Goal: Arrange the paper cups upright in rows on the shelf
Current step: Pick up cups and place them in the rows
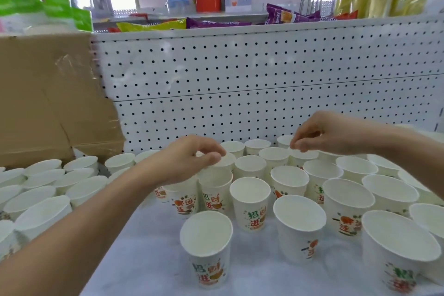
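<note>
Printed paper cups (249, 202) stand upright, mouths open, in loose rows across the white shelf (144, 255), reaching back to the pegboard panel (240, 74). The left hand (189, 160) reaches in from the lower left, fingers curled, thumb and fingertips pinching the rim of a mid-row cup (225, 161) that sits just above its neighbours. The right hand (331, 133) comes from the right with its fingertips bunched together right at the rim of a rear cup (304, 156) (whether they actually grip it I cannot tell). More cups crowd the shelf left of the forearm, below a taped cardboard box (48, 94).
</note>
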Action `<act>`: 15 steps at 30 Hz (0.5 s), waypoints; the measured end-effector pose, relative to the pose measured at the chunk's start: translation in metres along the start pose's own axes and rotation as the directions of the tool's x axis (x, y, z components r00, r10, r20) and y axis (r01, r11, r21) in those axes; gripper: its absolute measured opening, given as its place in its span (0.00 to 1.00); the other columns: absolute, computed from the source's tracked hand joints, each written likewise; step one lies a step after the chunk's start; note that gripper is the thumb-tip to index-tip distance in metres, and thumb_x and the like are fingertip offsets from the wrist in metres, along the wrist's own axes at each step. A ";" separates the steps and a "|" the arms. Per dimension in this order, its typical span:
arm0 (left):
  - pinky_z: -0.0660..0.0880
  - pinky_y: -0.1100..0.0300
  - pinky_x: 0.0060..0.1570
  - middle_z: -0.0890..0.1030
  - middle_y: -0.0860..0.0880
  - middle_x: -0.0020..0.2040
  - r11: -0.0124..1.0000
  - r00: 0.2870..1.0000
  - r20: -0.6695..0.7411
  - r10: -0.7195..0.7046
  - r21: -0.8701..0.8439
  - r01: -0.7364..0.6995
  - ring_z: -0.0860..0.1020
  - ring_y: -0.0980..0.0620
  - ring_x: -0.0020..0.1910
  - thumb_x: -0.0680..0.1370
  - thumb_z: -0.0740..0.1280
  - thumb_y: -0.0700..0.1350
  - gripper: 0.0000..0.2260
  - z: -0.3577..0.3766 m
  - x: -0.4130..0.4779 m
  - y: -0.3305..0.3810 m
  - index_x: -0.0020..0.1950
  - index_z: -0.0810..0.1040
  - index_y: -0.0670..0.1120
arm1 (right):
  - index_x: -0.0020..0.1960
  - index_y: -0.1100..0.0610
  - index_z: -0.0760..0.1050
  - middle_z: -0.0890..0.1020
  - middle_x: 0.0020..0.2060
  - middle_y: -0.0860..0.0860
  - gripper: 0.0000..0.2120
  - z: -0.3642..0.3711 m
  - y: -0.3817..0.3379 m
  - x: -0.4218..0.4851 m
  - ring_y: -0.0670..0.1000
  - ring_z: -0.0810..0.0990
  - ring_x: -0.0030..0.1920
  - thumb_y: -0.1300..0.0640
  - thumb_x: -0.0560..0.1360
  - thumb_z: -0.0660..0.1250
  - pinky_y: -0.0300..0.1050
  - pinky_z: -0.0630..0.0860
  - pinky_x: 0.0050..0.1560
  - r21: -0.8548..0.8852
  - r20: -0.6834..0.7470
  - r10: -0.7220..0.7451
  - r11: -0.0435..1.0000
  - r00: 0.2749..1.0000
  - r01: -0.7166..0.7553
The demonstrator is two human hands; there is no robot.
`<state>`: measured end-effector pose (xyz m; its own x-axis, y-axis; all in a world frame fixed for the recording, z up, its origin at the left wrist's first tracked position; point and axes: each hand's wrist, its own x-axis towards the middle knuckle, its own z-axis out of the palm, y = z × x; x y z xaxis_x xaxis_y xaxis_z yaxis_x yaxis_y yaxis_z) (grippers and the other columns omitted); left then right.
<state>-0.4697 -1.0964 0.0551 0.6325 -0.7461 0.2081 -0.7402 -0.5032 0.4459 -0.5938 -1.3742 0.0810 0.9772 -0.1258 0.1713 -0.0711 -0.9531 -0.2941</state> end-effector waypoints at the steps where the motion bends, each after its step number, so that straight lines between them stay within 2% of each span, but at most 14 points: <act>1: 0.75 0.60 0.54 0.80 0.62 0.55 1.000 1.000 -0.003 -0.019 0.013 0.019 0.76 0.67 0.48 0.81 0.62 0.51 0.09 0.001 0.004 -0.002 0.58 0.80 0.58 | 0.47 0.49 0.84 0.84 0.41 0.42 0.06 0.000 0.002 0.009 0.45 0.82 0.45 0.52 0.76 0.68 0.51 0.79 0.53 -0.015 0.002 -0.018 1.000 1.000 0.018; 4: 0.74 0.62 0.54 0.80 0.63 0.55 0.999 0.999 -0.013 -0.042 -0.012 0.042 0.75 0.68 0.50 0.81 0.62 0.51 0.09 0.009 0.017 -0.007 0.56 0.81 0.59 | 0.47 0.49 0.84 0.83 0.40 0.41 0.06 -0.006 0.010 0.038 0.45 0.82 0.45 0.55 0.76 0.68 0.49 0.79 0.52 -0.027 -0.044 -0.062 0.998 0.997 0.061; 6: 0.72 0.64 0.54 0.79 0.64 0.57 0.999 0.999 -0.006 -0.031 -0.035 0.031 0.74 0.69 0.51 0.81 0.62 0.51 0.10 0.018 0.026 -0.001 0.57 0.80 0.58 | 0.46 0.48 0.83 0.82 0.39 0.38 0.07 -0.011 0.016 0.055 0.45 0.81 0.44 0.56 0.76 0.67 0.42 0.78 0.46 -0.035 -0.064 -0.075 0.997 0.995 0.072; 9: 0.68 0.64 0.57 0.76 0.62 0.58 1.000 0.999 0.043 0.016 0.017 -0.017 0.71 0.66 0.56 0.82 0.58 0.52 0.13 0.035 0.042 0.017 0.63 0.78 0.56 | 0.48 0.47 0.83 0.82 0.42 0.38 0.07 -0.006 0.019 0.079 0.37 0.79 0.42 0.56 0.77 0.67 0.33 0.72 0.40 -0.070 -0.016 -0.126 0.990 0.992 0.124; 11: 0.65 0.60 0.63 0.74 0.57 0.61 0.995 0.994 0.103 0.030 0.095 -0.040 0.66 0.62 0.59 0.82 0.56 0.55 0.15 0.045 0.051 0.025 0.66 0.75 0.57 | 0.50 0.48 0.83 0.82 0.42 0.39 0.08 0.006 0.018 0.097 0.36 0.77 0.41 0.57 0.76 0.67 0.35 0.74 0.42 -0.155 0.037 -0.192 0.968 0.981 0.195; 12: 0.63 0.59 0.63 0.72 0.56 0.63 0.989 0.991 0.132 0.023 0.142 -0.042 0.63 0.63 0.58 0.82 0.55 0.56 0.16 0.048 0.054 0.027 0.67 0.74 0.58 | 0.50 0.49 0.83 0.80 0.41 0.38 0.09 0.012 0.017 0.106 0.37 0.76 0.39 0.58 0.76 0.66 0.37 0.73 0.42 -0.209 0.069 -0.205 0.954 0.976 0.216; 15: 0.57 0.62 0.57 0.72 0.57 0.63 0.971 0.984 0.177 0.026 0.229 -0.067 0.55 0.69 0.49 0.80 0.59 0.58 0.15 0.051 0.057 0.028 0.65 0.76 0.58 | 0.48 0.47 0.82 0.76 0.38 0.39 0.07 0.025 0.014 0.127 0.42 0.75 0.38 0.55 0.77 0.65 0.41 0.71 0.40 -0.271 0.168 -0.181 0.936 0.969 0.222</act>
<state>-0.4660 -1.1751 0.0350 0.5623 -0.8246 0.0620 -0.8136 -0.5383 0.2197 -0.4660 -1.3969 0.0748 0.9934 0.0974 0.0611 0.0965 -0.9952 0.0176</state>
